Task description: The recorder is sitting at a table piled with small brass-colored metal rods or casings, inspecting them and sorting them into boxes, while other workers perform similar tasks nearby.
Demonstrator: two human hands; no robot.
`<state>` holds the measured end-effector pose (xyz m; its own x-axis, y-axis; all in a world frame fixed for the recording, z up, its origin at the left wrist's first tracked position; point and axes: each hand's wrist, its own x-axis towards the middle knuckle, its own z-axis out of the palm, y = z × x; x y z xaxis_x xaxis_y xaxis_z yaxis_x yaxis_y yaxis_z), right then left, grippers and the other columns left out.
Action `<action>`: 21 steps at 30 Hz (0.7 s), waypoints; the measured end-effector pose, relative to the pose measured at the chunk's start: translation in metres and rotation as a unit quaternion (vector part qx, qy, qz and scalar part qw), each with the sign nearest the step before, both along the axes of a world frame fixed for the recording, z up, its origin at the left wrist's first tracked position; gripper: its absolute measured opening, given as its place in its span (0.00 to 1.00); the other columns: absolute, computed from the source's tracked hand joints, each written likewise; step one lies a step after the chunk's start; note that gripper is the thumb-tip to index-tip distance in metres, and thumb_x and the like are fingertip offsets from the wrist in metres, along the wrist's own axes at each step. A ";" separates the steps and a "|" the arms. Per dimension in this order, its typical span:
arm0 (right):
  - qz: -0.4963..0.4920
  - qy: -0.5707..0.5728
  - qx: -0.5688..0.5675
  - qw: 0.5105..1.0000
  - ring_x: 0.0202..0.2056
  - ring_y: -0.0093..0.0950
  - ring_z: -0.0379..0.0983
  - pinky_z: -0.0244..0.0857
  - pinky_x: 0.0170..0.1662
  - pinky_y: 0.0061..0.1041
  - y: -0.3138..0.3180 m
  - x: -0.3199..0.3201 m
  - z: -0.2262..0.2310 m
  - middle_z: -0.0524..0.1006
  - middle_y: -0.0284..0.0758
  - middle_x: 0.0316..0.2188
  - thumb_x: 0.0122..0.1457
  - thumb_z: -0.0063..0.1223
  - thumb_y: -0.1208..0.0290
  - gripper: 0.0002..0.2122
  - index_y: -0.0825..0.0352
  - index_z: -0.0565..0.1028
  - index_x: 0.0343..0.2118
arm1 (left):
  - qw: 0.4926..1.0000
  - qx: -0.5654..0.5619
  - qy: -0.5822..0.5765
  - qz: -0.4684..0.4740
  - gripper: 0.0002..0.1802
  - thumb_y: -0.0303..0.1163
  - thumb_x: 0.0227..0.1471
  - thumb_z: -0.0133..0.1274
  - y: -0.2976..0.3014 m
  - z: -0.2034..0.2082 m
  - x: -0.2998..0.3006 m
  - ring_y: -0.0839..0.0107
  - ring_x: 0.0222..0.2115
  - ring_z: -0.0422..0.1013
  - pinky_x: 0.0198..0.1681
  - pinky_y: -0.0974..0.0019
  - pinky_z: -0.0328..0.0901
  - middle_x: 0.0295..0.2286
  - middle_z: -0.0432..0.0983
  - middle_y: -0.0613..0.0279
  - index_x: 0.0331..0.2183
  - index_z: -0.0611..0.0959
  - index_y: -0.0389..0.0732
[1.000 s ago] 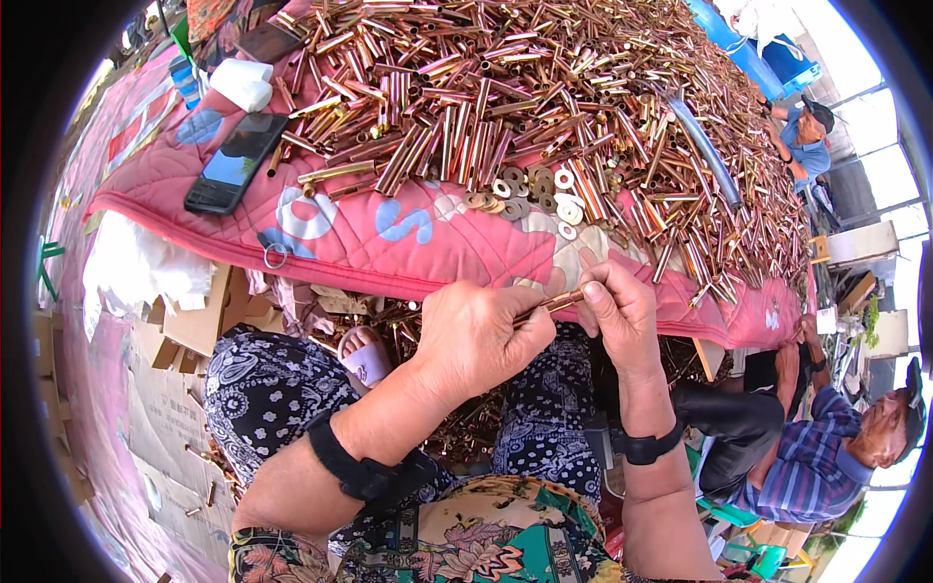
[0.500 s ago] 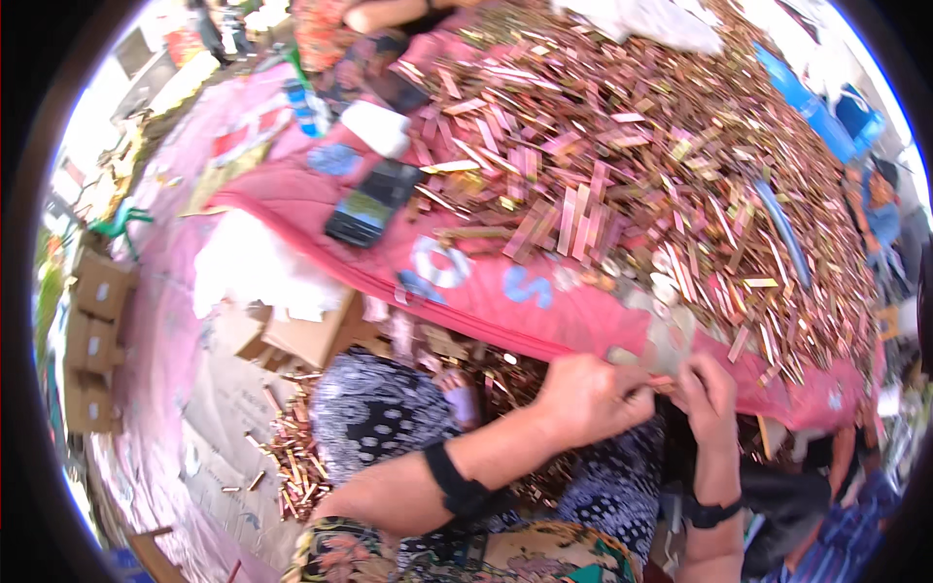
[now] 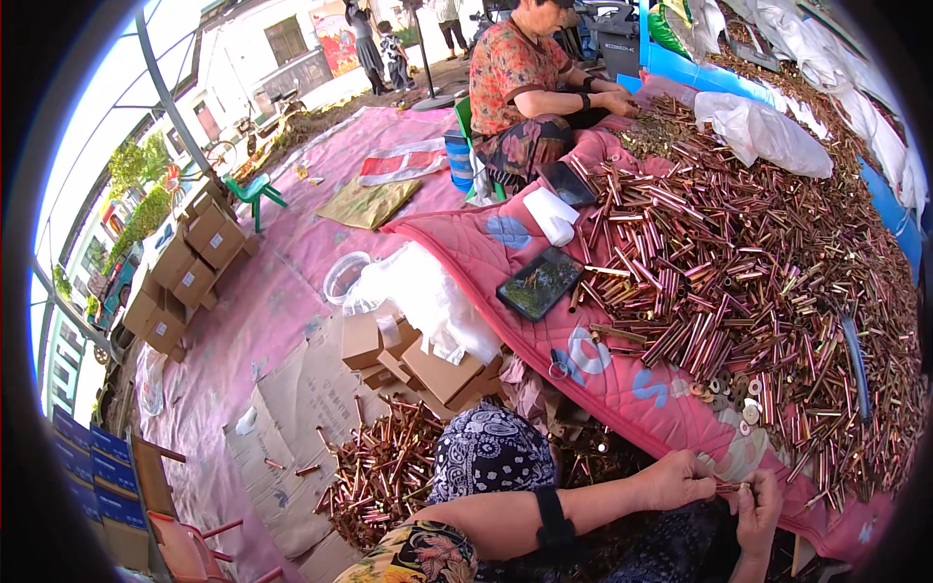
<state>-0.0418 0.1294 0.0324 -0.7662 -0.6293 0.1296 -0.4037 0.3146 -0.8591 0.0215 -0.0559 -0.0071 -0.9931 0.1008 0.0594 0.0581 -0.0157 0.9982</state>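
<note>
My left hand (image 3: 671, 481) and my right hand (image 3: 756, 507) meet at the near edge of a pink quilted cloth (image 3: 603, 389). Between their pinched fingers is a slim copper-coloured metal piece (image 3: 726, 487), each hand gripping one end. Just beyond my hands lie several round washers (image 3: 749, 413), pale and brass-coloured. A large heap of similar metal pieces (image 3: 700, 282) covers the cloth, with a blue strip (image 3: 855, 367) on it. Another pile of these pieces (image 3: 379, 476) rests on flattened cardboard to my left, beside my patterned knee.
A phone or tablet (image 3: 540, 283) lies on the cloth near a white object (image 3: 551, 216). Cardboard boxes (image 3: 442, 369) and white plastic (image 3: 423, 291) stand left of it. A co-worker (image 3: 520, 87) sits across the heap. A red chair (image 3: 185, 549) is at the lower left.
The view has swung left and upward, bringing in the co-worker and yard. My hands now appear lower and farther right, still pinched together around a small piece.
</note>
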 end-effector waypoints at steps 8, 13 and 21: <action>-0.001 -0.004 -0.104 0.995 0.15 0.14 0.58 0.50 0.19 0.14 -0.005 0.011 0.001 0.62 0.27 0.14 0.58 0.44 0.67 0.10 0.70 0.64 0.28 | 0.951 0.176 -0.209 -0.146 0.18 0.40 0.47 0.46 -0.003 0.000 0.000 0.73 0.18 0.69 0.26 0.66 0.65 0.14 0.72 0.61 0.28 0.79 0.33; 0.002 -0.046 -0.059 0.997 0.15 0.13 0.56 0.49 0.17 0.14 -0.001 -0.001 -0.004 0.61 0.26 0.13 0.59 0.42 0.65 0.13 0.69 0.65 0.23 | 0.983 -0.156 0.073 0.060 0.15 0.41 0.49 0.46 -0.004 0.019 0.004 0.61 0.19 0.71 0.24 0.63 0.64 0.16 0.72 0.55 0.32 0.81 0.42; -0.020 -0.034 -0.005 0.999 0.16 0.16 0.57 0.49 0.17 0.18 -0.008 0.000 0.010 0.61 0.28 0.14 0.59 0.41 0.65 0.13 0.69 0.65 0.23 | 0.991 -0.039 0.126 0.031 0.19 0.46 0.51 0.47 0.001 -0.006 -0.007 0.66 0.15 0.67 0.21 0.66 0.61 0.14 0.71 0.61 0.29 0.81 0.39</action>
